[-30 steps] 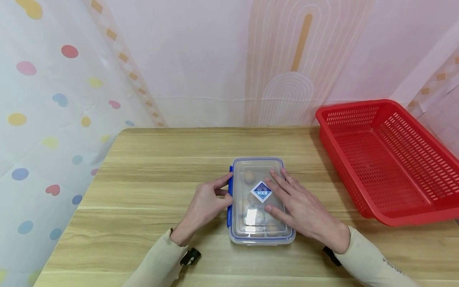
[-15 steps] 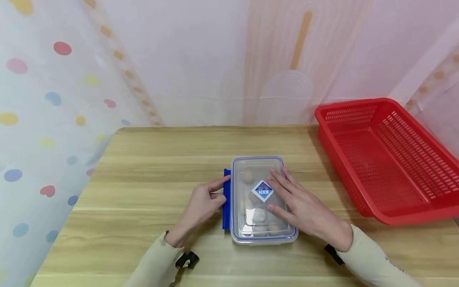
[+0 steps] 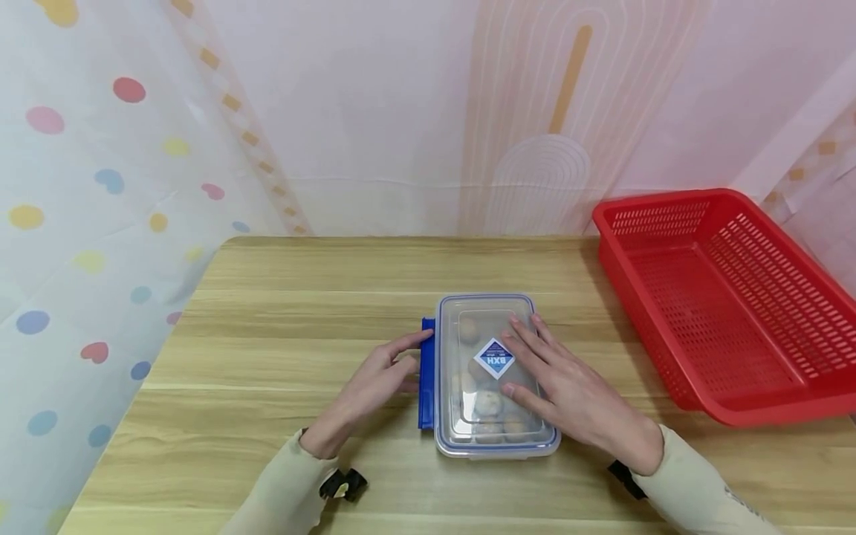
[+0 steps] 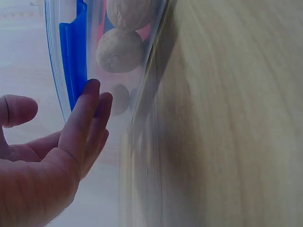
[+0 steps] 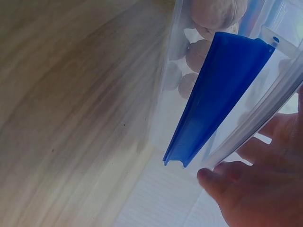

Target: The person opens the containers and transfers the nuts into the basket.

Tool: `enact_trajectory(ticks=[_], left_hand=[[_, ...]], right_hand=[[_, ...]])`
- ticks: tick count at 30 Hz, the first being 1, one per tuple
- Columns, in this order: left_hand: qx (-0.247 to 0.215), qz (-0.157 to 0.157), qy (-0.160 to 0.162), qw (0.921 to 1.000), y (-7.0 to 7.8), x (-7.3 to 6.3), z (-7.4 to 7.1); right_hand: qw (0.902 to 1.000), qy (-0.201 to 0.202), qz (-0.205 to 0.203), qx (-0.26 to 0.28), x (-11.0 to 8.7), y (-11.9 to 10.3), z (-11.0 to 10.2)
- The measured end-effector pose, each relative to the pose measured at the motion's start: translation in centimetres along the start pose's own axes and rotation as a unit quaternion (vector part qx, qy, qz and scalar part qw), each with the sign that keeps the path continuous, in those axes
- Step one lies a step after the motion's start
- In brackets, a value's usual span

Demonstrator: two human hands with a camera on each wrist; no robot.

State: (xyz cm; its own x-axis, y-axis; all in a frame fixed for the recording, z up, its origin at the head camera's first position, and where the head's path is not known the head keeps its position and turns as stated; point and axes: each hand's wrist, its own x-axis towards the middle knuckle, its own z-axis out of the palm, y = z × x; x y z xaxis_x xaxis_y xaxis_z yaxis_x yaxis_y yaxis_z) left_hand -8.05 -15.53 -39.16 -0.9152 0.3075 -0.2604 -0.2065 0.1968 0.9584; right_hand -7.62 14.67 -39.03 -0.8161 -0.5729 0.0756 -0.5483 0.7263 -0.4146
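Note:
A clear plastic food container (image 3: 481,305) with a lidded top and a diamond sticker lies on the wooden table. Through its wall show several walnuts (image 4: 119,51). On its left side a blue latch (image 3: 426,383) stands swung outward from the lid. My left hand (image 3: 371,383) is beside that latch, index fingertip at its upper part and thumb apart from it. My right hand (image 3: 578,394) rests on the lid's right side with fingers spread. Another blue latch (image 5: 218,94) hangs unfastened down the right wall, mostly hidden in the head view by that hand.
A red perforated plastic basket (image 3: 692,327) stands at the right of the table, its near corner beyond my right forearm. The wooden table (image 3: 287,319) meets a patterned wall covering (image 3: 374,134) at its back edge.
The left latch has swung outward from the container's side. My left thumb and fingers have loosened from around it, and the hand has drawn slightly left. My right hand stays on the lid.

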Motion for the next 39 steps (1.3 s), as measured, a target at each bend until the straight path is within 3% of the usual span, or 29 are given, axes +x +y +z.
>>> enact_trajectory(ticks=[8,19,30,39], left_hand=[[-0.022,0.022,-0.027,0.9992,-0.4,-0.3,-0.2],[-0.001,0.055,-0.013,0.9984,-0.4,-0.9,0.1],[0.087,0.106,0.032,0.9900,-0.1,-1.3,1.1],[0.072,0.128,0.041,0.9883,0.1,-1.3,1.9]], right_hand=[[0.9998,0.019,-0.007,-0.009,-0.2,0.0,0.3],[0.9963,0.031,0.035,0.073,-0.9,0.2,0.2],[0.9834,0.109,0.078,0.122,-1.5,0.7,-0.3],[0.9775,0.127,0.097,0.137,-1.9,1.1,-0.6]])
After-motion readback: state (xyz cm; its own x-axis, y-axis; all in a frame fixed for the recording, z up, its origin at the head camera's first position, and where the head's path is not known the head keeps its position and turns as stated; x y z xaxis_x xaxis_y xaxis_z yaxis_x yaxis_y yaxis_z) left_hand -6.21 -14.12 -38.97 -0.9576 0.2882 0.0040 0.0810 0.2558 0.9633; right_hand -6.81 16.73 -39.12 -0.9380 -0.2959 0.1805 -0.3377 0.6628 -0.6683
